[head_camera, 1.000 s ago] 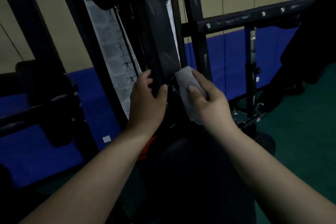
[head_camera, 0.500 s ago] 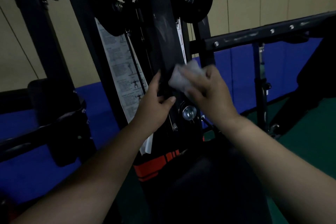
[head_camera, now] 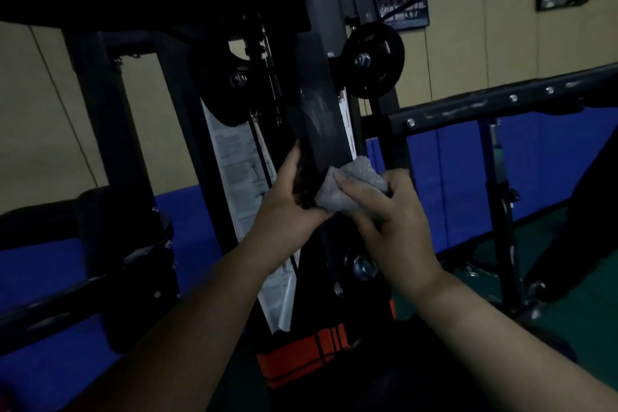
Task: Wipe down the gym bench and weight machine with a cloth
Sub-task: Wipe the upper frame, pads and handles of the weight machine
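Note:
A black weight machine [head_camera: 317, 124] rises in front of me, its upright post smeared with pale streaks. My right hand [head_camera: 394, 221] grips a grey cloth [head_camera: 347, 187] and presses it against the right side of that post. My left hand [head_camera: 284, 207] grips the post's left edge, thumb on the front just below the cloth. A black padded seat [head_camera: 384, 388] lies dark at the bottom, between my forearms.
A white instruction sheet [head_camera: 240, 184] hangs on the machine left of the post. A black pulley wheel [head_camera: 373, 58] sits upper right, above a horizontal black bar [head_camera: 501, 107]. Black pads [head_camera: 100, 244] stand at the left. Blue wall mats and green floor lie behind.
Both hands have slid upward along the post over the last second, the cloth moving with my right hand. My view has tilted up, showing the pulley and posters.

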Tool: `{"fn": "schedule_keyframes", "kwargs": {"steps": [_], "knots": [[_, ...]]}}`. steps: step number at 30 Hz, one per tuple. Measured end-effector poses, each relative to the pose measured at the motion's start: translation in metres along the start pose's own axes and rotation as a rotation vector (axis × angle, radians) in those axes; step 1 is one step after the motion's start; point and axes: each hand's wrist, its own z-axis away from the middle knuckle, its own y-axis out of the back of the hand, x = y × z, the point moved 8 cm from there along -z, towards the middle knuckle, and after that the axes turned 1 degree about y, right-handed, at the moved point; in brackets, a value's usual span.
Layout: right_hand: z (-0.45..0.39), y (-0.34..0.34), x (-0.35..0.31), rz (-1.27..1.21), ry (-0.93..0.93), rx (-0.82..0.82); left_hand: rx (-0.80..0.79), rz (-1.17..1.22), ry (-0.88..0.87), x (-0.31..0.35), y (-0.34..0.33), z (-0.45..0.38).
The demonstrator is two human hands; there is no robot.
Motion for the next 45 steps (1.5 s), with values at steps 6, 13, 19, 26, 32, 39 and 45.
{"fn": "schedule_keyframes", "kwargs": {"steps": [6, 13, 19, 26, 32, 39, 45], "knots": [[-0.101, -0.011, 0.003, -0.083, -0.102, 0.036, 0.104, 0.025, -0.036, 0.017, 0.011, -0.014], [-0.054, -0.006, 0.013, -0.162, -0.095, 0.038, 0.137, -0.040, 0.019, 0.005, 0.003, -0.021], [-0.141, -0.007, -0.010, 0.130, 0.058, 0.009, 0.157, -0.111, 0.068, -0.006, -0.003, -0.026], [-0.079, -0.011, -0.002, -0.023, 0.043, 0.027, 0.198, -0.118, 0.069, -0.013, -0.001, -0.029], [-0.171, -0.007, -0.010, 0.089, 0.086, 0.075, 0.159, -0.008, 0.067, -0.017, -0.002, -0.026], [-0.097, -0.019, 0.004, 0.032, -0.011, -0.039, 0.164, -0.010, 0.059, -0.019, -0.001, -0.033], [-0.172, -0.007, -0.013, 0.120, 0.051, 0.045, 0.103, 0.021, 0.039, -0.009, -0.006, -0.029]]}}
